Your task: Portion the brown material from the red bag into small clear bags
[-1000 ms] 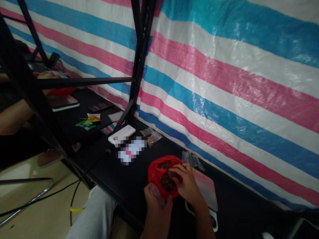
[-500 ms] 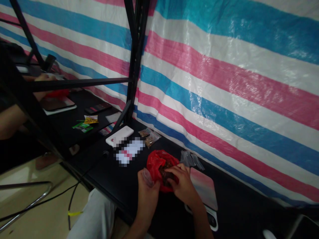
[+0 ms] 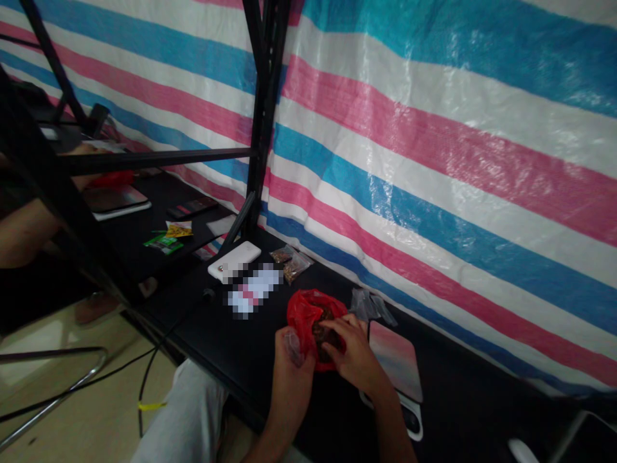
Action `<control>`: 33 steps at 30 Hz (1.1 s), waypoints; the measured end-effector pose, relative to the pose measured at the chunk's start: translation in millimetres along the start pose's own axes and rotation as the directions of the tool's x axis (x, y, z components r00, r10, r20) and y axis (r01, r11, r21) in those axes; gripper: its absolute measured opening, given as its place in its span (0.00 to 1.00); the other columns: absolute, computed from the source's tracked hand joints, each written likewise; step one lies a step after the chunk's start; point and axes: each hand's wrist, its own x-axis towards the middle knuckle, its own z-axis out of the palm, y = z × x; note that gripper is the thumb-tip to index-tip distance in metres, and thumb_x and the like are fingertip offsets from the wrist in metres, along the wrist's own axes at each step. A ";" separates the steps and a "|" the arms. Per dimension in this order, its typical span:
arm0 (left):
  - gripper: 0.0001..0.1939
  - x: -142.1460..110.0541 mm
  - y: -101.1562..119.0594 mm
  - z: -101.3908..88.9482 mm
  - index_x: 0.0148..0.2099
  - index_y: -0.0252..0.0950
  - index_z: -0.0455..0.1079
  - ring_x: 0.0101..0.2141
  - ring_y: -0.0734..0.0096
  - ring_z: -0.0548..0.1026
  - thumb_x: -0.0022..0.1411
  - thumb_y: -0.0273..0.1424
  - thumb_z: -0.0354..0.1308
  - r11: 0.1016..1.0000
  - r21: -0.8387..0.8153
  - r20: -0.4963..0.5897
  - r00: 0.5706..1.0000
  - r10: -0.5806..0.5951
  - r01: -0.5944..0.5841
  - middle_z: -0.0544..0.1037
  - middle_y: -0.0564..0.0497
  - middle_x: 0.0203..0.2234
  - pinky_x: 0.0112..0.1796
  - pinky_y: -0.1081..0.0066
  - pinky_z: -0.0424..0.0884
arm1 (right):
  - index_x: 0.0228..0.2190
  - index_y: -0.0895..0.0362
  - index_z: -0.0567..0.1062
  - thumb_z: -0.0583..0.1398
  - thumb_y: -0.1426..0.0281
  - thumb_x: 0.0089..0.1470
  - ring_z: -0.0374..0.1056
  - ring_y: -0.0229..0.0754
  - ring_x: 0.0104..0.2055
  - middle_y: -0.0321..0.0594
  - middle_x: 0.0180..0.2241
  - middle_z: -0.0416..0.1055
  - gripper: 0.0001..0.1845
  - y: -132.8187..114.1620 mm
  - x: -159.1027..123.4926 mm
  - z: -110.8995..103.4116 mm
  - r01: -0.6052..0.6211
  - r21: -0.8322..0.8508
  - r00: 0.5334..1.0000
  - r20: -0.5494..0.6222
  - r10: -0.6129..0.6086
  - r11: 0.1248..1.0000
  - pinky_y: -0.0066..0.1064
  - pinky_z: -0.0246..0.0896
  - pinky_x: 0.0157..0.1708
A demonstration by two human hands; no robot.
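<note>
The left hand [image 3: 292,384] and the right hand [image 3: 355,355] were held close together but apart, on either side of a crinkled red polythene bag [image 3: 303,319], which was supported over the black counter [image 3: 202,334] near its front edge. A small piece of clear plastic film [image 3: 294,347] was gripped in the left hand, against the side of the bag. The fingers of the right hand were curled over dark brown lumpy material [image 3: 323,334] at the bag's open mouth; whether a piece was pinched could not be determined. For material of this kind, the thin film was judged best steadied by one hand while light fingertip pressure was applied by the other, so that tearing was avoided.

A white rounded rectangular power bank [image 3: 234,260] and a small clear bag of brown granular material [image 3: 292,265] lay on the counter, beside a pixelated white card [image 3: 254,292]. Crumpled clear plastic sachets [image 3: 369,307] lay just behind the right hand, near a flat pink-and-blue gradient rectangular case [image 3: 395,360]. A glossy woven striped tarpaulin [image 3: 434,167] hung behind the counter.
</note>
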 end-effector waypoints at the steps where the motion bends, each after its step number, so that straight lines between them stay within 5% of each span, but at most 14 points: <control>1: 0.18 -0.1 0.9 -0.4 0.46 0.38 0.64 0.38 0.66 0.77 0.53 0.24 0.60 1.000 0.006 0.004 1.000 0.001 -0.001 0.76 0.52 0.37 0.42 0.65 0.75 | 0.46 0.49 0.77 0.63 0.76 0.55 0.64 0.51 0.49 0.40 0.42 0.77 0.18 -0.4 0.2 0.0 0.006 -0.002 1.000 0.002 -0.006 1.000 0.44 0.54 0.49; 10: 0.18 10.9 5.4 -14.8 0.46 0.39 0.64 0.41 0.63 0.71 0.54 0.30 0.65 0.918 0.353 -0.155 0.956 0.248 -0.181 0.68 0.51 0.39 0.46 0.61 0.71 | 0.49 0.51 0.76 0.61 0.78 0.55 0.64 0.50 0.49 0.41 0.45 0.77 0.20 7.8 0.9 -0.2 0.009 -0.029 0.996 -0.087 -0.011 1.000 0.44 0.54 0.50; 13: 0.20 15.2 6.2 -14.8 0.49 0.40 0.61 0.38 0.66 0.72 0.56 0.30 0.64 0.939 0.294 -0.035 0.980 0.196 -0.178 0.68 0.53 0.38 0.43 0.64 0.71 | 0.49 0.51 0.77 0.60 0.79 0.55 0.62 0.50 0.50 0.41 0.47 0.76 0.21 9.8 0.0 -1.1 0.030 -0.070 0.997 -0.072 -0.035 0.997 0.44 0.52 0.51; 17: 0.26 14.5 2.5 -9.7 0.54 0.39 0.58 0.47 0.64 0.73 0.55 0.26 0.63 0.930 0.319 0.082 0.983 0.166 -0.184 0.70 0.49 0.46 0.51 0.63 0.69 | 0.49 0.51 0.78 0.60 0.80 0.54 0.60 0.51 0.51 0.42 0.48 0.74 0.23 6.4 -1.2 0.6 0.020 -0.134 0.999 -0.044 -0.026 0.991 0.45 0.51 0.51; 25: 0.22 11.8 -6.2 -13.3 0.52 0.40 0.61 0.46 0.65 0.74 0.56 0.25 0.60 0.925 0.324 0.147 0.977 0.155 -0.196 0.71 0.49 0.44 0.51 0.65 0.70 | 0.50 0.55 0.76 0.62 0.70 0.58 0.58 0.53 0.52 0.45 0.44 0.74 0.18 3.3 0.6 6.5 0.002 -0.185 0.999 -0.050 -0.011 0.983 0.47 0.48 0.54; 33: 0.22 31.4 -2.7 -10.0 0.54 0.39 0.59 0.48 0.63 0.73 0.59 0.29 0.61 0.910 0.288 0.238 0.942 0.235 -0.299 0.70 0.46 0.47 0.52 0.62 0.70 | 0.52 0.55 0.76 0.62 0.72 0.58 0.59 0.54 0.53 0.47 0.47 0.73 0.20 -4.4 1.3 12.5 0.021 -0.199 0.998 -0.048 -0.031 0.980 0.47 0.49 0.54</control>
